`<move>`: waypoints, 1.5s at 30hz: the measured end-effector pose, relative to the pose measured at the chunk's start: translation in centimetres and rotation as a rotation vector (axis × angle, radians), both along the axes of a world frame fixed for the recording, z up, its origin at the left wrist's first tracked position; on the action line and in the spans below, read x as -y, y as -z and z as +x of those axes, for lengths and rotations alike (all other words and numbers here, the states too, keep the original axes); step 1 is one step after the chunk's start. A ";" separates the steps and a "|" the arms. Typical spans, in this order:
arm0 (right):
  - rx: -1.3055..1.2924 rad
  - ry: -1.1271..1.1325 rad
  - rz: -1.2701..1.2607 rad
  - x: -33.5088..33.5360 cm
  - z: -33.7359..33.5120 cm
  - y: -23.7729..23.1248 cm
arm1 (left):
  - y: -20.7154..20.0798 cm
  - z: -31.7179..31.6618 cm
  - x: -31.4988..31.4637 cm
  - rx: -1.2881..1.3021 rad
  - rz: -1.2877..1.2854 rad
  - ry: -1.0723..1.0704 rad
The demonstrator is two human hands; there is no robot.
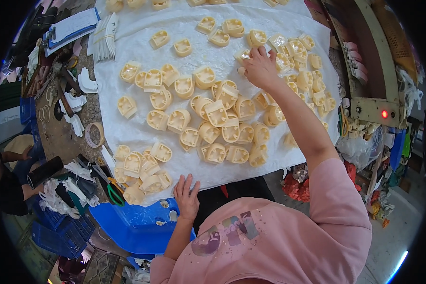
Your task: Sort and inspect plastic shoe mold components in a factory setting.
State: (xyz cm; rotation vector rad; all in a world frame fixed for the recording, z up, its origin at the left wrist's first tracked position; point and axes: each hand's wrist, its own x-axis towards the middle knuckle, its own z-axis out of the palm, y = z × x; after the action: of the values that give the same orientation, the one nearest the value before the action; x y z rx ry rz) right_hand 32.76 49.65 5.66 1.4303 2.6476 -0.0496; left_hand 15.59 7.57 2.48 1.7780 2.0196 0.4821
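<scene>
Many cream plastic heel-shaped pieces (216, 113), hollow with ribs inside, lie in loose clusters on a white sheet (142, 123) over the table. My right hand (261, 70) reaches over the far right part of the sheet. Its fingers are spread and bent downward among the pieces, close beside one cream piece (243, 55); whether it touches that piece is unclear. At the table's near edge rests my left hand (187, 196), fingers stretched out and holding nothing. To its left is a heaped cluster of cream pieces (149, 168).
A blue plastic basin (123, 232) stands below the near left edge. Scissors (114, 191), a tape roll (94, 135), a hammer (66, 97) and a clipboard (73, 26) lie at left. A machine with a red light (384, 114) borders the right. Another person's arm (19, 155) shows far left.
</scene>
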 end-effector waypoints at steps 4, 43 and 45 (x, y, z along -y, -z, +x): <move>-0.019 -0.013 0.085 0.0 0.3 -0.9 | 0.2 -0.4 0.5 0.033 -0.001 0.001; -0.160 -0.113 -0.219 -7.7 -17.2 1.5 | -2.4 -15.1 -43.7 -0.347 -0.295 -0.483; -0.099 -0.079 -0.239 -7.7 -17.8 1.5 | -2.1 -14.9 -44.4 -0.335 -0.334 -0.509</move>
State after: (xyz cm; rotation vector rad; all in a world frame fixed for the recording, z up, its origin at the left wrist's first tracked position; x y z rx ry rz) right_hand 15.00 57.33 4.19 1.2767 2.6623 -0.4244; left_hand 0.70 51.93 4.59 1.2002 2.6127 -0.0289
